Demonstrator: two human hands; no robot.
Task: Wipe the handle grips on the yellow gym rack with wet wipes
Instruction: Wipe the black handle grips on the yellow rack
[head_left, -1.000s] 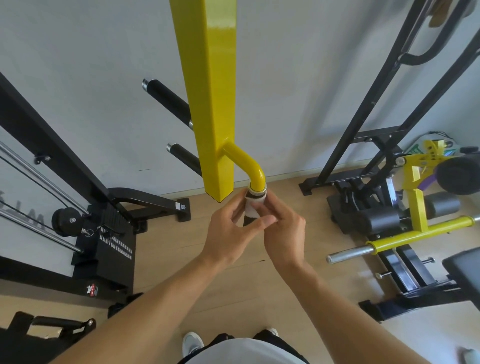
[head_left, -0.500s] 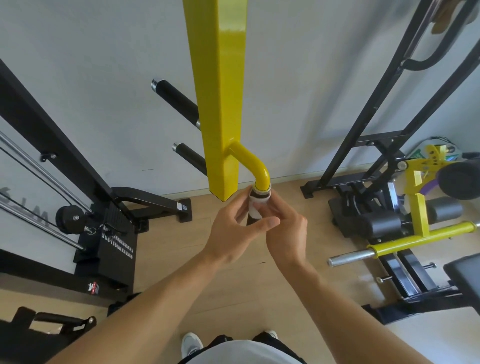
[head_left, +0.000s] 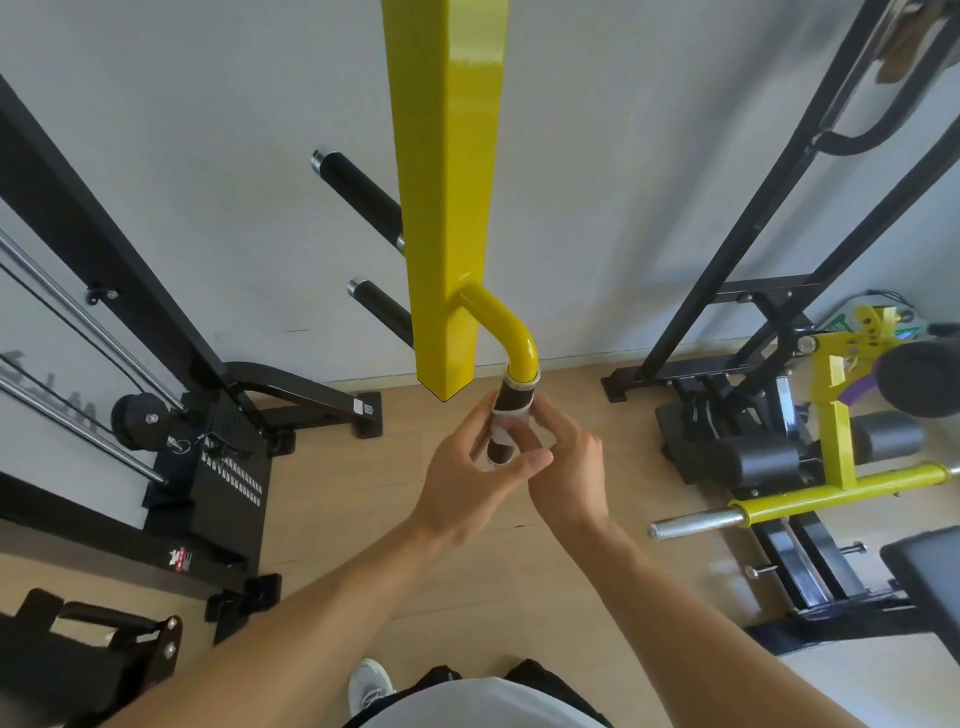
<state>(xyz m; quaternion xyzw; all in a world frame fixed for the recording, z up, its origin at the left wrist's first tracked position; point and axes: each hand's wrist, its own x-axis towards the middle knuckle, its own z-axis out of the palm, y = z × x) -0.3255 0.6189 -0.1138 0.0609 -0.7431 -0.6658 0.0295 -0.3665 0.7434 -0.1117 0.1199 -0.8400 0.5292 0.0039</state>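
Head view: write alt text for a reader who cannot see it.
Both hands, left and right, hold a white wipe wrapped around the black grip on a curved yellow handle, which juts from a yellow post. Black and yellow gym machines stand on the wooden floor.

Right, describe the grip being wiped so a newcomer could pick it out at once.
Find the yellow post hanging down mid-frame. Near its lower end a yellow curved tube bends down into a black grip. Unlike the two bare black grips left of the post, it has a white wipe around it, held by both hands.
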